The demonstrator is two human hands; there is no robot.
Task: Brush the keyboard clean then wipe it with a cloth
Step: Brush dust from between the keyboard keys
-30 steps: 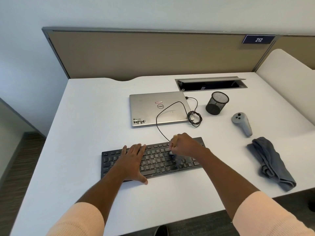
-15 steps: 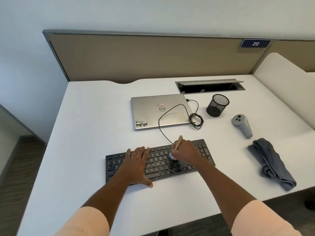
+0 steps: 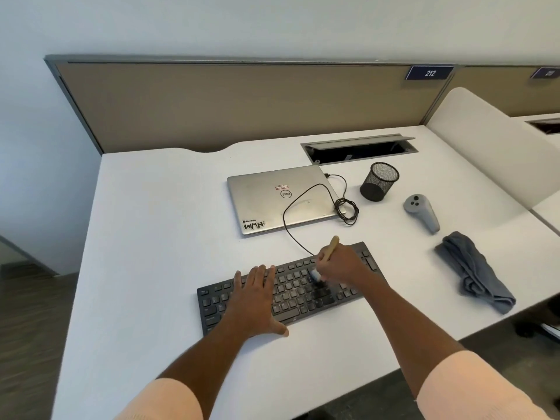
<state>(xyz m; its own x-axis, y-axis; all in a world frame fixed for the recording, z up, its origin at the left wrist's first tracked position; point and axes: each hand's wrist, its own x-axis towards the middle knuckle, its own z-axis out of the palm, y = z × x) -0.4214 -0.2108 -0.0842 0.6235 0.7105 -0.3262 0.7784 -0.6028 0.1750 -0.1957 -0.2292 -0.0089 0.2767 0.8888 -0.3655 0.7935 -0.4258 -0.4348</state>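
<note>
The black keyboard (image 3: pixel 291 294) lies flat on the near part of the white worktop (image 3: pixel 151 237), its long side turned a little so the right end sits farther away. The right grip (image 3: pixel 342 265), a bare hand, is curled round the wooden handle of a small brush (image 3: pixel 330 248); the handle sticks up and away past the knuckles, and the pale, blurred bristles rest on the keys right of centre. The left grip (image 3: pixel 254 301) lies flat on the keyboard's left half, fingers straight and spread, thumb out over the near edge, holding nothing.

A thin black cable (image 3: pixel 348 212) runs from the keyboard's far edge across the lid of a closed silver laptop (image 3: pixel 272 201) just behind it. Right of the laptop stands a black mesh pen cup (image 3: pixel 378 181), then a grey handheld controller (image 3: pixel 422 212). The crumpled grey cloth (image 3: pixel 472 271) lies near the worktop's right edge, well apart from the keyboard.
</note>
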